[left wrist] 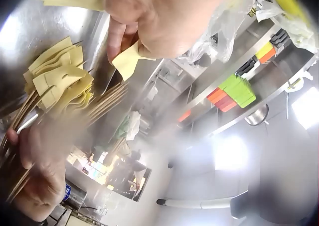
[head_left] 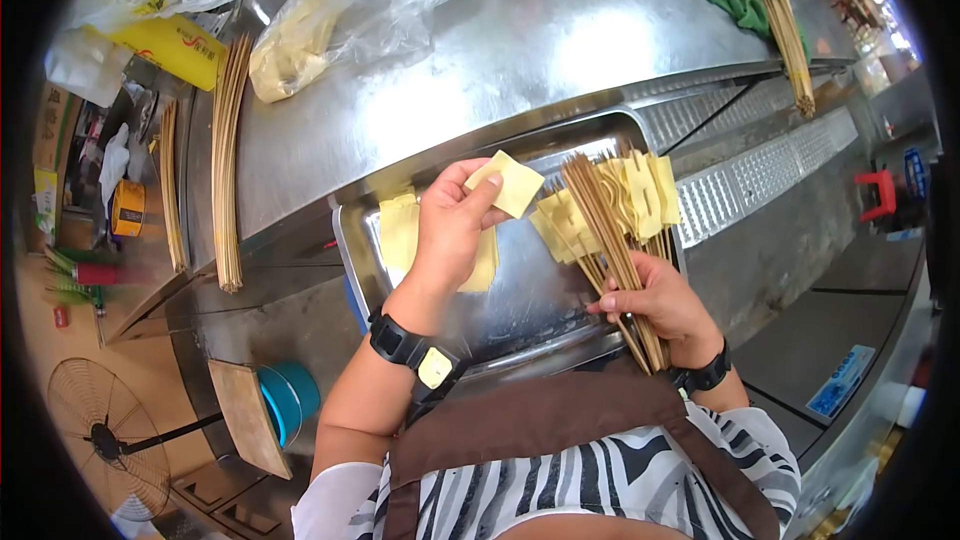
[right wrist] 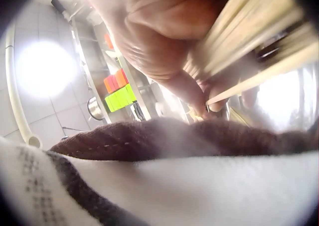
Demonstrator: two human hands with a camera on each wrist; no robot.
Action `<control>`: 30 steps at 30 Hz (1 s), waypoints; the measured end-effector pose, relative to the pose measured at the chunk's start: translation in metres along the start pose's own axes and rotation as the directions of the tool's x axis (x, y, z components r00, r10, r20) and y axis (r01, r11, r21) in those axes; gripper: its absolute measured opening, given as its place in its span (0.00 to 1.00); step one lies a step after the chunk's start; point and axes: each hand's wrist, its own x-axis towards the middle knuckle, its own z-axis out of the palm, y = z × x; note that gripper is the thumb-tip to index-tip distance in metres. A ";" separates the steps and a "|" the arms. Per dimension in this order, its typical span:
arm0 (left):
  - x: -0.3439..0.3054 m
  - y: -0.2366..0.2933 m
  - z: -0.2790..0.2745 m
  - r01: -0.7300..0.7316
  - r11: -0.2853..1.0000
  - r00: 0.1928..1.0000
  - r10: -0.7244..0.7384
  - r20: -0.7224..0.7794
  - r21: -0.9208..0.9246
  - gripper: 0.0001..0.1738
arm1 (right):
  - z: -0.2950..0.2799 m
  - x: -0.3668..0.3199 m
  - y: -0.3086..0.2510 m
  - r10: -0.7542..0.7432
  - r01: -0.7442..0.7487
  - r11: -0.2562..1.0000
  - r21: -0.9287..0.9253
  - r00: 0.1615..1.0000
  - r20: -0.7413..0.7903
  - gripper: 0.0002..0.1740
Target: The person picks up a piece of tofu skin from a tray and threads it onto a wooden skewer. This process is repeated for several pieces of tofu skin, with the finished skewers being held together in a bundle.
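My left hand [head_left: 450, 225] pinches a thin yellow square tofu sheet [head_left: 517, 186] between thumb and fingers, over the metal tray [head_left: 530, 295]. More loose sheets [head_left: 398, 240] lie in the tray's left side, partly behind that hand. On the right, my right hand [head_left: 665, 310] grips a bundle of bamboo skewers [head_left: 600, 205], their upper ends pointing away from me. Skewered, folded sheets [head_left: 650, 190] sit at the tray's right side, just beyond the bundle. The right wrist view shows the skewers [right wrist: 244, 26] close up along the palm.
A steel table [head_left: 540, 0] stretches beyond the tray, bearing a clear plastic bag [head_left: 370, 10] with yellow contents. More skewers [head_left: 228, 170] lie at its left edge. A bagged skewer bundle [head_left: 790, 50] and green cloth [head_left: 738, 6] are at the far right. A fan [head_left: 105, 440] and teal bucket [head_left: 292, 400] stand lower left.
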 end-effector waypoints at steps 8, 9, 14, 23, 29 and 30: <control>-0.004 0.008 0.012 -0.137 0.963 0.990 0.127 0.057 0.233 0.10 | 0.002 0.001 0.001 0.002 -0.002 1.000 -0.019 1.000 -0.024 0.09; -0.005 0.008 0.011 -0.134 0.964 0.991 0.124 0.056 0.231 0.10 | 0.002 0.001 0.001 0.005 -0.005 1.000 -0.019 1.000 -0.026 0.09; -0.007 0.016 0.008 -0.191 0.864 0.982 0.160 0.104 0.467 0.07 | 0.002 0.001 0.001 0.014 -0.015 0.999 -0.040 1.000 -0.022 0.09; -0.015 0.013 0.017 0.052 0.985 0.988 -0.027 0.154 -0.162 0.15 | 0.002 0.001 0.001 0.018 -0.019 1.000 -0.025 0.999 -0.029 0.08; -0.014 0.003 0.012 -0.017 1.000 0.997 0.018 0.074 -0.014 0.16 | 0.004 0.001 -0.001 0.027 -0.027 1.000 -0.015 0.999 -0.036 0.08; -0.015 0.004 0.014 -0.018 1.000 0.997 0.019 0.076 -0.014 0.16 | 0.005 0.001 -0.001 0.025 -0.026 1.000 -0.015 0.999 -0.038 0.08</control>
